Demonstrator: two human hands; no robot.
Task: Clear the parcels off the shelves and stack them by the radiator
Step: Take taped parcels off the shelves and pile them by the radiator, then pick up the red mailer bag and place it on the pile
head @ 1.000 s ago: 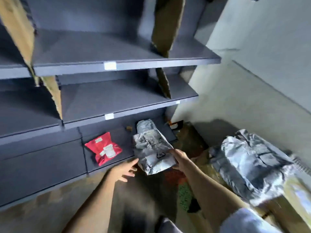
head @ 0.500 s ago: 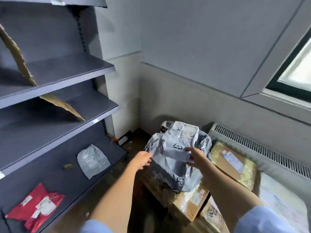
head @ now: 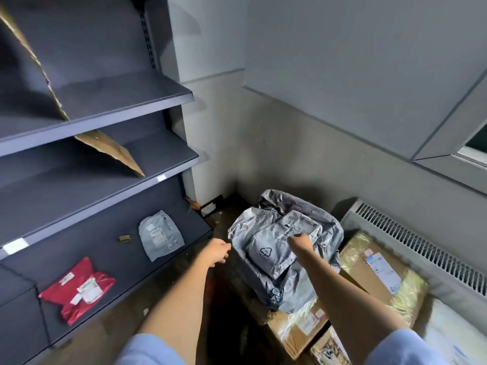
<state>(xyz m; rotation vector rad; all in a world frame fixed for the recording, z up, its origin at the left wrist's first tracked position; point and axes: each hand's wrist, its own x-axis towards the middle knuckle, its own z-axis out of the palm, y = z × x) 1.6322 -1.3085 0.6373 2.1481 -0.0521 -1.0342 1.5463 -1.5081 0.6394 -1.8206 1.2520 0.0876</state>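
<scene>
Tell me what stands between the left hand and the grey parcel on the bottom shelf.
Nothing visible does. The left hand hangs over the floor, just right of the bottom shelf; the grey parcel lies flat and uncovered there.

The right hand (head: 300, 242) is pressing a small grey parcel (head: 274, 252) onto the grey bag pile (head: 287, 285) beside the radiator (head: 421, 248), while the left hand (head: 217, 252) is hovering just beside the pile's left edge.

My red parcel (head: 79, 289) carries white labels; the grey mailer (head: 274, 250) shows a black recycling triangle; my shelves (head: 110, 98) are dark grey, boxes (head: 379, 275) brown.
</scene>
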